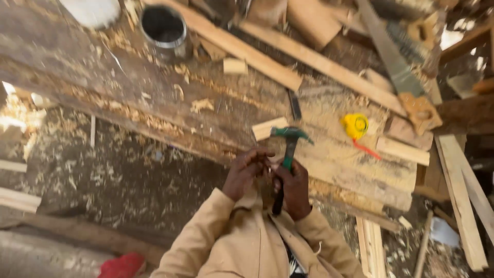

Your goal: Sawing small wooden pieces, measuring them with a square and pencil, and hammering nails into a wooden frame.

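Tan sleeves lead to both hands: right hand (293, 188) wraps its grip round a green claw hammer (288, 146), left hand (247, 172) pinches something small, unclear, at the tabletop (154, 103) edge; steadying comes next, likely.

I saw a rough, dark wooden counter (103, 77) littered with pale shavings. Long planks (267, 56) lay slanted across its far side, beside a metal tin (163, 31) and two handsaws (396, 67). The dirt floor (118, 180) below was strewn with sawdust and offcuts. Light was soft and even.
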